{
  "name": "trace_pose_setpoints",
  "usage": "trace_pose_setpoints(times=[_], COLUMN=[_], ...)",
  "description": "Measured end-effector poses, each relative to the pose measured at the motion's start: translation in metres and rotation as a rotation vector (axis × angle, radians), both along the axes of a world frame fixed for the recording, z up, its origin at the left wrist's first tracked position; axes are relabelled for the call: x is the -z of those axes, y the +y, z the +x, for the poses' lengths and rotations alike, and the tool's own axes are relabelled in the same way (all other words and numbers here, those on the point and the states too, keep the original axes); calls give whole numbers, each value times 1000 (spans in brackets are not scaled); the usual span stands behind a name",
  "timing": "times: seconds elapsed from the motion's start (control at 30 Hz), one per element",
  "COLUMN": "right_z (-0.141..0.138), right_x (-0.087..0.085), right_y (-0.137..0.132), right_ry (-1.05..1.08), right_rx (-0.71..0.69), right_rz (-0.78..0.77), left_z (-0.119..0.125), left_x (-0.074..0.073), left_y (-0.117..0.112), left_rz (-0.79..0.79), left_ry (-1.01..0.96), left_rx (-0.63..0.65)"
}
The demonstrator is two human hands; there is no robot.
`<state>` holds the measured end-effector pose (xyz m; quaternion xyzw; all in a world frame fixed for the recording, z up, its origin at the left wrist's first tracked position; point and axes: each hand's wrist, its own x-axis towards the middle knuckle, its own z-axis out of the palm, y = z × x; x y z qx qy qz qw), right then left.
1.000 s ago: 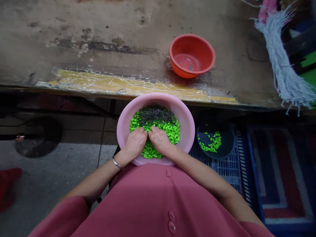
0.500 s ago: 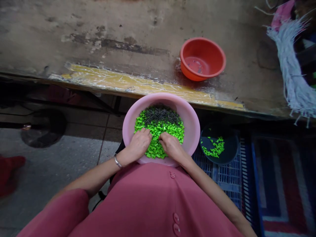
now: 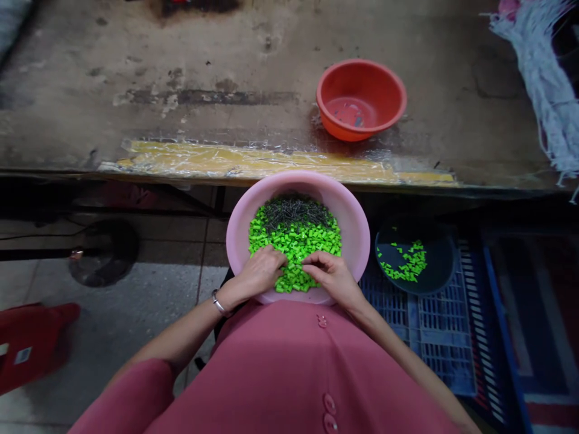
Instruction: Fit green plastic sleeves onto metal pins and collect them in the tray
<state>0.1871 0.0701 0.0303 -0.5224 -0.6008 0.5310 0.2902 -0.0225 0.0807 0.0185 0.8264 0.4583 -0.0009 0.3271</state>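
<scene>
A pink basin (image 3: 353,220) rests on my lap, filled with small green plastic pieces (image 3: 298,241) in front and a heap of dark metal springs (image 3: 294,211) at the back. My left hand (image 3: 257,274) lies on the green pieces at the near left, fingers curled down into them. My right hand (image 3: 332,274) is at the near right, thumb and fingers pinched together over the green pieces; what they hold is too small to name. A silver bracelet (image 3: 218,303) circles my left wrist.
A worn wooden bench (image 3: 181,78) with a taped yellow strip (image 3: 253,161) stands ahead, an orange bowl (image 3: 360,99) on it. A dark dish with green pieces (image 3: 414,259) sits on a blue crate (image 3: 434,325) at my right. White cords (image 3: 549,78) hang far right. A red stool (image 3: 31,343) stands at the left.
My right hand has drawn back toward me and turned into a pinch. The left hand has shifted slightly. My head has moved, shifting the whole view.
</scene>
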Motion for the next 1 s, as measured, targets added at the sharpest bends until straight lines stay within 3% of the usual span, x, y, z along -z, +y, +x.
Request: trace_pose_setpoints(times=[0.13,0.23,0.37,0.47,0.6,0.73,1.0], right_z=[-1,-1,0,1,2,2,1], right_x=[-1,-7,-26,-42,-55,-56,-51], right_y=[-2,-3,-5,-4,-3,-3,-5], right_ry=[80,123,133,74,-59,-146,-289], right_rx=[50,64,24,-11,-54,-108,-197], right_rz=[-102,-121,-17,135,348,496,560], left_z=[-2,-1,5,9,9,8,12], left_x=[-1,-6,-20,-28,-27,-19,-17], left_y=[0,-1,-6,-8,-11,-15,-16], left_rz=[-37,-68,-434,-603,-657,-679,-779], left_ry=[-129,-369,-782,-933,-1004,-1091,-1174], left_rx=[-73,-240,-520,-623,-674,-695,-740])
